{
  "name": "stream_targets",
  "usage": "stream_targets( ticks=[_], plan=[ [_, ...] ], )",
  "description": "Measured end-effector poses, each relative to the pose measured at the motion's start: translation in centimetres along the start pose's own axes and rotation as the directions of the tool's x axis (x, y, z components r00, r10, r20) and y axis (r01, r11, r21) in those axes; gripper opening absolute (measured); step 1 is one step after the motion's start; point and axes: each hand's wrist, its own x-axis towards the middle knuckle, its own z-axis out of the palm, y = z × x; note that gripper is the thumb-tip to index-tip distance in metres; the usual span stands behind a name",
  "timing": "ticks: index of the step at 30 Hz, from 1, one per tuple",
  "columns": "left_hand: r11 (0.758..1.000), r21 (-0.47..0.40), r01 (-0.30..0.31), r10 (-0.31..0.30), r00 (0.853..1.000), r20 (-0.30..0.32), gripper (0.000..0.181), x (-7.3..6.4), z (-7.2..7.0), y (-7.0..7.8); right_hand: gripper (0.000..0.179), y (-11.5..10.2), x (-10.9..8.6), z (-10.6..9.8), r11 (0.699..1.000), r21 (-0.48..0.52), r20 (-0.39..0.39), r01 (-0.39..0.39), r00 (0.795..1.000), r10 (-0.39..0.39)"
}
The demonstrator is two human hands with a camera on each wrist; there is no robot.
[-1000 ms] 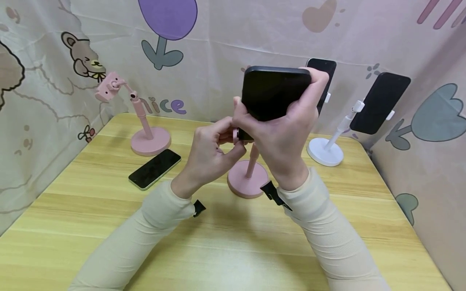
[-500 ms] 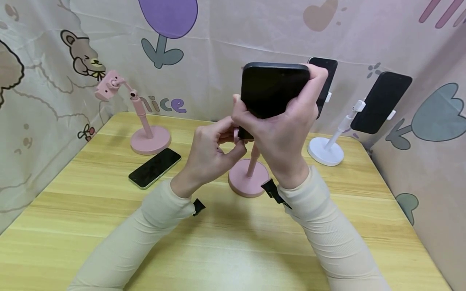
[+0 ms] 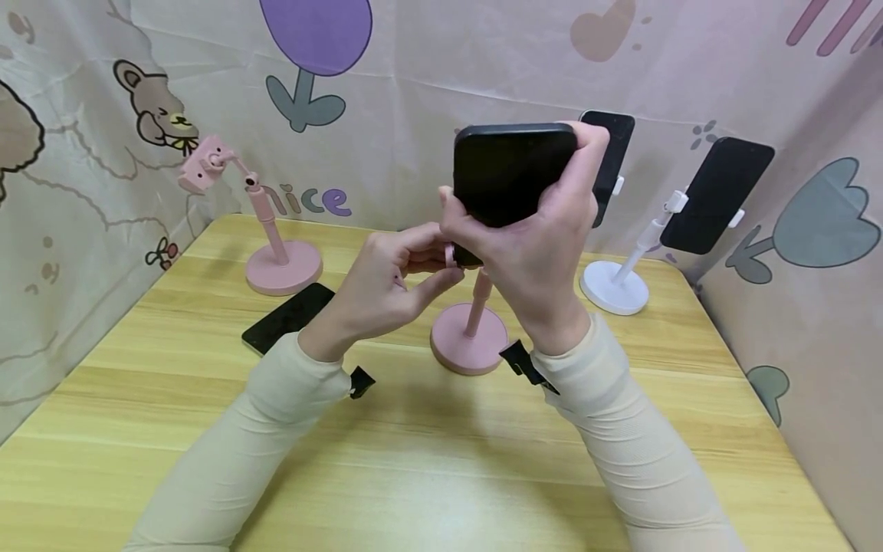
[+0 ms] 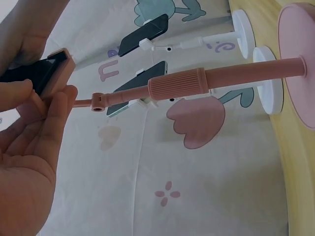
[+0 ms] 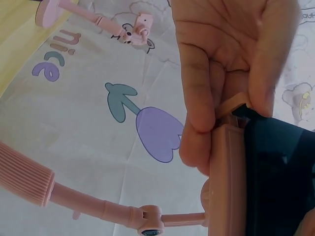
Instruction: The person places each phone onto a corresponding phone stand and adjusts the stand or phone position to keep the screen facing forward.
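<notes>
Head view: "nice" [image 3: 305, 201] on the backdrop [image 3: 428, 92] behind hands [image 3: 541, 241] and phone [image 3: 510, 172]

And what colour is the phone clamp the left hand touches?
Pink: the phone clamp shows best in the right wrist view.

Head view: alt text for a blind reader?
A right hand grips a black phone at the clamp of a pink stand; the left hand holds the clamp. At left, another pink stand and a phone lying on the table; at right, two phones in white holders.
</notes>
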Motion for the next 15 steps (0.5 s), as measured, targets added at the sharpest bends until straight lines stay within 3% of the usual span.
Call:
stream_targets(
  ticks=[15],
  plan=[
    [1.000, -0.007, -0.003, 0.003, 1.000, 0.003, 0.023, 0.08, -0.13, 0.09, 0.071, 0.11, 0.25, -0.93, 0.994, 0.018, 0.123, -0.109, 0.987, 0.106]
  ],
)
